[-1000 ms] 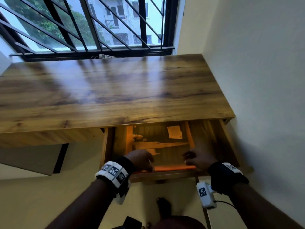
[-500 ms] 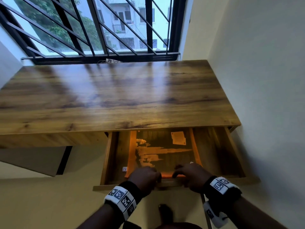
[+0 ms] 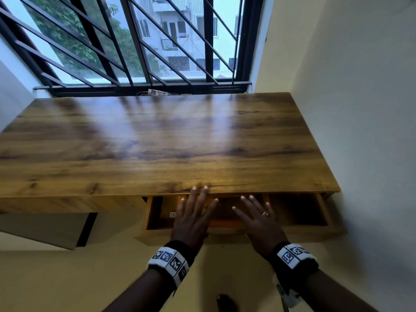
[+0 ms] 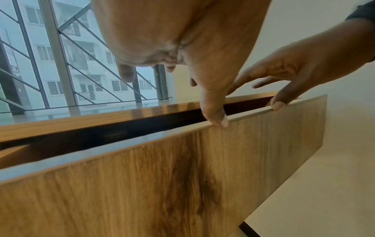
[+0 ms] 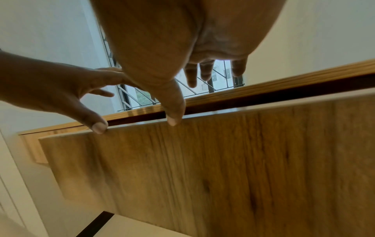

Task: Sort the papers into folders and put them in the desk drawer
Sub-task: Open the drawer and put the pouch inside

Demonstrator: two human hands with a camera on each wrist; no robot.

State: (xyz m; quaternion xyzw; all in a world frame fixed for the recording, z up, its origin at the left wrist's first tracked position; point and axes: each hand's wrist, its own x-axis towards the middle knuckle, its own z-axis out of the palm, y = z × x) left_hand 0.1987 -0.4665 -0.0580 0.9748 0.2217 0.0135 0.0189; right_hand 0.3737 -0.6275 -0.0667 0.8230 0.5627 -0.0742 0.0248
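Ahead of both hands, the desk top is brown streaky woodgrain; the drawer front under the thumbs matches; an orange folder glows between the hands; wristbands carry black-and-white square markers; black window bars beyond

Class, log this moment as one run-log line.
drawer part open | folder inside | left hand open, thumb on front | right hand same

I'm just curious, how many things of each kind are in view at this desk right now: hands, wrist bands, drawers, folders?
Hands: 2, the left hand and the right hand
Wrist bands with printed squares: 2
Open drawers: 1
Orange folders in the drawer: 1 that shows
Rings: 1
Desks: 1
Total: 8
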